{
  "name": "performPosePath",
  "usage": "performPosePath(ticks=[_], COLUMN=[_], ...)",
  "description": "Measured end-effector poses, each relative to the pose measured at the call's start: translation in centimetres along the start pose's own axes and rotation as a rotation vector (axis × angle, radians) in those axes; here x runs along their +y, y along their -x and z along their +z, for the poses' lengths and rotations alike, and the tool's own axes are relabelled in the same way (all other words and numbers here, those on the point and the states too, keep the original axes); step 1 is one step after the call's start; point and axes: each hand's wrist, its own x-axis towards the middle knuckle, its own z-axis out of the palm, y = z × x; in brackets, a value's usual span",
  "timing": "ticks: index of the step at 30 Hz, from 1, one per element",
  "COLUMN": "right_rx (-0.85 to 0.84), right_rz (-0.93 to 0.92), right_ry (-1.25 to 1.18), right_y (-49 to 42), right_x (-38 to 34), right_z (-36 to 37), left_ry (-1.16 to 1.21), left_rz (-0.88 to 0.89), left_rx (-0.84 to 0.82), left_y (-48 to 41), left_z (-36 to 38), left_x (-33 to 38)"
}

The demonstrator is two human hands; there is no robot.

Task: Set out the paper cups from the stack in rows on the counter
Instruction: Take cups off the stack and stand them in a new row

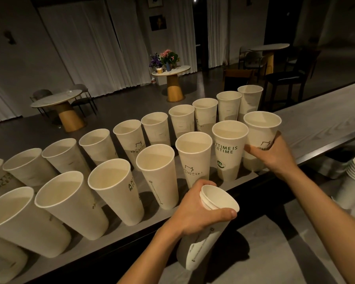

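stack [201,249] was gripped by left hand [193,212] off near edge of counter [320,119] | near-row end cup [260,132] was clasped by right hand [275,156], surface extending rightward

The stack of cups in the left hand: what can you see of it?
The stack of cups is a few white paper cups nested, rolled rims stepped at the top. A thin printed line with small text runs down its side. It tilts, mouth up and rightward, just off the near edge of the counter. The left hand wraps it below the rims.
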Motion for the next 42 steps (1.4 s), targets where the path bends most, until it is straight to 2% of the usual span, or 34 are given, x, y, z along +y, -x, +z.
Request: performPosePath(ticks=[5,10,13,15,16,17,20,21,24,30,33,36,37,39,42], right_rx=[-0.014,-0.122,0.026,0.139,0.132,0.056,-0.424,-0.518,-0.484,-0.421,-0.404,-0.452,-0.436,-0.298,-0.119], right_rz=[0.031,0.152,0.218,0.155,0.097,0.046,-0.022,-0.04,-0.095,-0.174,-0.207,-0.245,-0.257,-0.241,-0.128], right_ry=[-0.011,-0.045,-0.096,-0.076,-0.019,0.058,0.41,0.519,0.636,0.563,0.529,0.456,0.411,0.248,-0.163], right_y=[-0.6,0.3,2.9,5.9,7.5,9.1,13.0,13.7,14.5,13.5,13.2,12.6,12.1,10.9,9.8], right_x=[0.0,0.0,-0.8,-2.4,-3.2,-3.9,-5.5,-5.4,-5.4,-4.3,-4.4,-5.3,-5.6,-5.9,-6.3], right_z=[-0.1,-1.2,-2.1,-1.9,-1.6,-1.3,0.0,0.4,0.9,0.0,-0.3,-1.4,-1.9,-3.2,-4.4], left_ry=[0.005,-0.023,-0.03,-0.043,-0.054,-0.06,-0.063,-0.075,-0.111,-0.205,-0.197,-0.091,-0.062,-0.078,-0.102], left_rz=[0.0,0.02,0.019,0.029,0.042,0.065,0.187,0.228,0.235,0.341,0.329,0.267,0.21,0.124,0.101], left_rx=[-0.012,-0.027,-0.025,-0.016,0.002,0.017,-0.021,-0.036,-0.023,-0.02,-0.015,-0.005,-0.003,-0.014,0.007], left_y=[0.0,0.2,0.2,0.1,0.1,0.1,-0.6,-0.9,-2.2,-2.2,-1.8,-1.4,-1.2,-1.1,-1.0], left_z=[0.1,0.1,0.2,0.5,0.7,0.9,2.1,2.6,3.8,4.0,3.8,3.6,3.5,3.3,3.1], left_x=[-0.2,-0.2,0.0,0.4,0.7,1.2,2.2,2.3,2.2,5.2,6.1,5.8,5.5,4.9,4.4])
